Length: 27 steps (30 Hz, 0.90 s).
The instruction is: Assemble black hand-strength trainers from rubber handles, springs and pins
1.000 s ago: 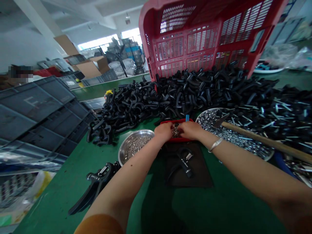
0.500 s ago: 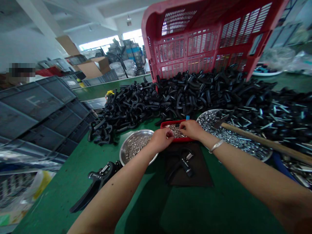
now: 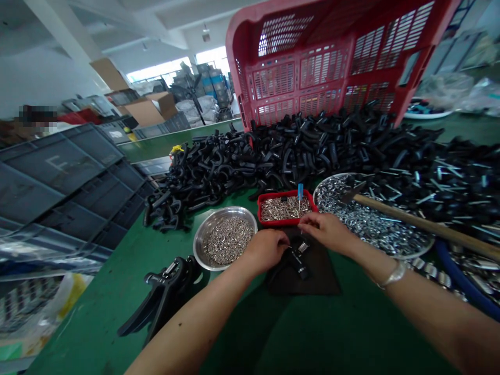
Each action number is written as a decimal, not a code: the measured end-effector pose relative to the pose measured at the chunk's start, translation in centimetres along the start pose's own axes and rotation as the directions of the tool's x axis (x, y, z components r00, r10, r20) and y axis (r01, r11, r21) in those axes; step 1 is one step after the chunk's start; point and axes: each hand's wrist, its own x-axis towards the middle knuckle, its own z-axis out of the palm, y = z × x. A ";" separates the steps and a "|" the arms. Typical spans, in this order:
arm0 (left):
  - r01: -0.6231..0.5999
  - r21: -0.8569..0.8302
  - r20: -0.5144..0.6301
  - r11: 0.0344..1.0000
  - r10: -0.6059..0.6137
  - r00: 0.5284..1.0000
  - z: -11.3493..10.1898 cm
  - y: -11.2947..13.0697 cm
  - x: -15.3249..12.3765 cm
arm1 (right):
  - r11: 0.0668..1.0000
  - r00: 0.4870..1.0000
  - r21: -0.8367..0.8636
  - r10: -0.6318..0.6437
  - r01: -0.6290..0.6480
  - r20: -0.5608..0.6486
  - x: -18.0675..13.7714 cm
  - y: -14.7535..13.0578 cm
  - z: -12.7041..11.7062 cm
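Note:
My left hand [image 3: 266, 249] is curled, its fingertips pinched at the black hand-gripper piece with a spring [image 3: 297, 259] that lies on a dark mat [image 3: 322, 277]. My right hand [image 3: 327, 230] is closed in a pinch just above the same piece; what it holds is too small to name. Behind both hands stands a small red tray [image 3: 262, 211] of small metal pins, with a blue-handled tool [image 3: 300, 190] in it. A steel bowl [image 3: 200, 237] of small metal rings sits to the left of my left hand.
A large pile of black plastic handles [image 3: 297, 151] spills from a tipped red crate [image 3: 332, 57]. A wide steel dish of shiny rings [image 3: 371, 219] and a wooden-handled hammer [image 3: 422, 224] lie on the right. Assembled black grippers [image 3: 164, 297] lie at the left. Grey crates [image 3: 62, 182] are stacked far left.
Both hands drew back from the red tray toward me and came down onto the black piece on the mat. The tray's pins now show fully.

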 end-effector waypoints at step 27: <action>-0.017 0.264 -0.245 0.964 0.084 0.966 3.7 1.2 -2.1 | 0.820 0.982 -0.554 -0.188 0.141 -0.028 -3.8 0.5 2.8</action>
